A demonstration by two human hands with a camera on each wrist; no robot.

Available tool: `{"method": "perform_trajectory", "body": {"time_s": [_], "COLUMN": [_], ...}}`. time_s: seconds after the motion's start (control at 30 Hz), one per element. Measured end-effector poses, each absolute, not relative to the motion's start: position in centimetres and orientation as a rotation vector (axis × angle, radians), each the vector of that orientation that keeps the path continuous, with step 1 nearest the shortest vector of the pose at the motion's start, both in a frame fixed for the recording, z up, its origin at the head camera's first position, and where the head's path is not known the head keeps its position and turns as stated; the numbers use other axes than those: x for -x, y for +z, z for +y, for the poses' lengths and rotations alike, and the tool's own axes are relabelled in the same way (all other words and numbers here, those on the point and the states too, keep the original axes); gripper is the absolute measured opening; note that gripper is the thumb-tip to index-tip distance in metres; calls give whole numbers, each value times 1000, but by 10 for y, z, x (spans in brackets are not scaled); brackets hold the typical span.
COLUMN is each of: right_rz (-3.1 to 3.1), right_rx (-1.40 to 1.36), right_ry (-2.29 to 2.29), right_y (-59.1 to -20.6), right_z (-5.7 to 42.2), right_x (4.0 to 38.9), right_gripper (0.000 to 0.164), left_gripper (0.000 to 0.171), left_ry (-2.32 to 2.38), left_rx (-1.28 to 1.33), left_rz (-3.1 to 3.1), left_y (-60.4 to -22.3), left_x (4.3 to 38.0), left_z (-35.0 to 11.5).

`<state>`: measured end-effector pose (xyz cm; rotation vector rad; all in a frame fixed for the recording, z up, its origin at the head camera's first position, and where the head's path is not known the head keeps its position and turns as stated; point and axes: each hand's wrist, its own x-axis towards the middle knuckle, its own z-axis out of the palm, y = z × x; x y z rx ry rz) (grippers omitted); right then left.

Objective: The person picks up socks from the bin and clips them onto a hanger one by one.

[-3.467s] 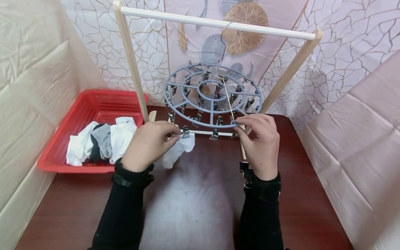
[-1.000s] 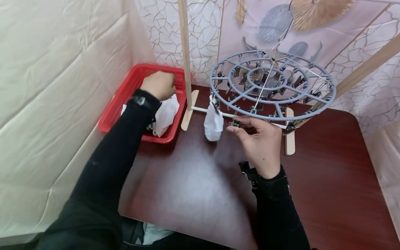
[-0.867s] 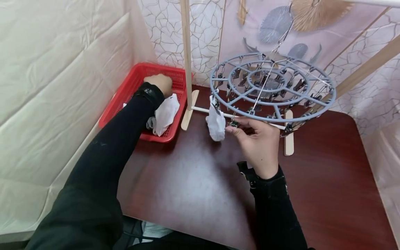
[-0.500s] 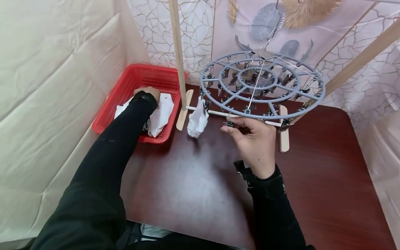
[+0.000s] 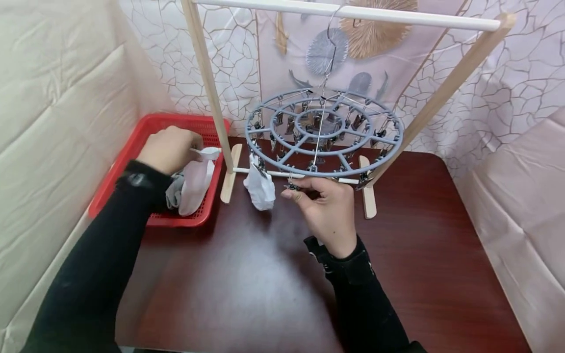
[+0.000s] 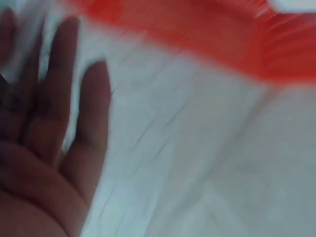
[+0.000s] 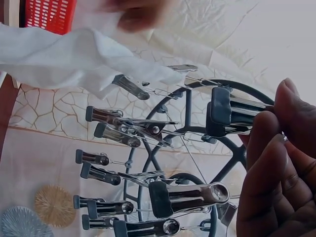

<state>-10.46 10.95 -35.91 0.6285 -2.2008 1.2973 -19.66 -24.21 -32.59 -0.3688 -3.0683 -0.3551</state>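
My left hand (image 5: pixel 169 149) is over the red basket, pinching a white sock (image 5: pixel 197 184) that hangs from the fingertips; in the left wrist view the fingers (image 6: pixel 94 108) are blurred. Under the near rim of the round grey-blue drying hanger (image 5: pixel 337 173), my right hand (image 5: pixel 326 208) grips a metal clip (image 5: pixel 292 187) between thumb and fingers. The right wrist view shows this clip's dark-tipped jaws pointing away from the fingers. Another white sock (image 5: pixel 260 189) hangs from a clip at the hanger's left edge.
The red basket (image 5: pixel 176 222) stands left on the dark red table (image 5: pixel 419 235), with a grey sock (image 5: pixel 174 192) in it. A wooden stand (image 5: pixel 207 83) with a white top bar (image 5: pixel 397 17) carries the hanger. Several other clips dangle from its rings.
My left hand first left the hanger, where a sock now hangs, and reached into the basket; it has since risen with a white sock. The right hand moved from the rim to a clip.
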Motion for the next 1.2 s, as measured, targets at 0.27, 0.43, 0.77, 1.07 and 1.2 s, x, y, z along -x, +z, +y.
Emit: {"method": "perform_trajectory", "body": {"time_s": [0.27,0.43,0.77,1.07,1.2], "right_rz": [-2216,-2190,-2217,-2229,-2248], "right_rx": [-554,-516,-519,-541,-542], "right_ry": [1294,1349,1385,1294,1290], "right_y": [-363,-365,-365,-362,-360], "right_z": [107,107,108,109,110], "right_x": [103,102,103,109,109], "right_gripper": [15,12,12,14,13], "left_gripper": [31,12,11,12,12], "left_ry": [-378,-463,-603,-740,-766], "left_rx": [700,826,874,907,918], "left_rz": [-2764,-2811,-2772,-2605,-2566], "left_y": [-278,-300,-338,-340,-340], "left_x": [90,97,119,123,124], "left_z": [-192,-152,-107,-105,-106]}}
